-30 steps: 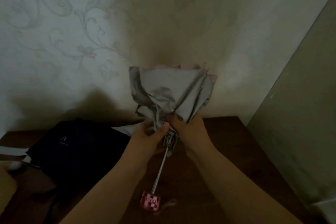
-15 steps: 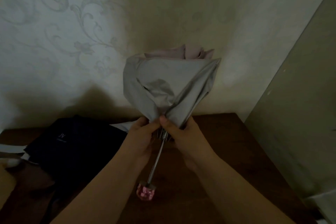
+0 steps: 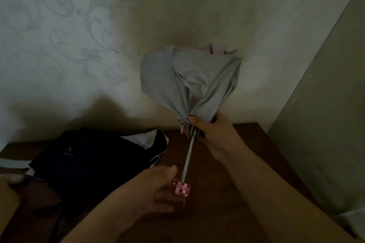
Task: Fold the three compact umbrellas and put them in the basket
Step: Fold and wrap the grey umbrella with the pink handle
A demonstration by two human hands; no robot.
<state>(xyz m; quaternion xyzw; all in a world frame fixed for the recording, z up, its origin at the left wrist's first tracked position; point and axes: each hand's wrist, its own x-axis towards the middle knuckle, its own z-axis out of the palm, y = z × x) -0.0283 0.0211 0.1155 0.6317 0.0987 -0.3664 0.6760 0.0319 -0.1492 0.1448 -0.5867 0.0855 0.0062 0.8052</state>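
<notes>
A grey compact umbrella with a pink lining is held upright above the table, its canopy bunched and loose. My right hand grips the gathered canopy at its lower end, around the shaft's top. The metal shaft runs down to a pink checked handle. My left hand is blurred beside that handle, fingers spread under it and thumb up; contact is unclear. A dark navy umbrella lies unfolded on the table at left. No basket is recognisable.
The brown wooden table stands against a patterned wall. A greenish panel rises at the right. A tan shape and a small white object sit at the left edge.
My left hand has let go of the canopy and dropped to the pink handle. The umbrella has tilted and shifted to the right, held by my right hand alone.
</notes>
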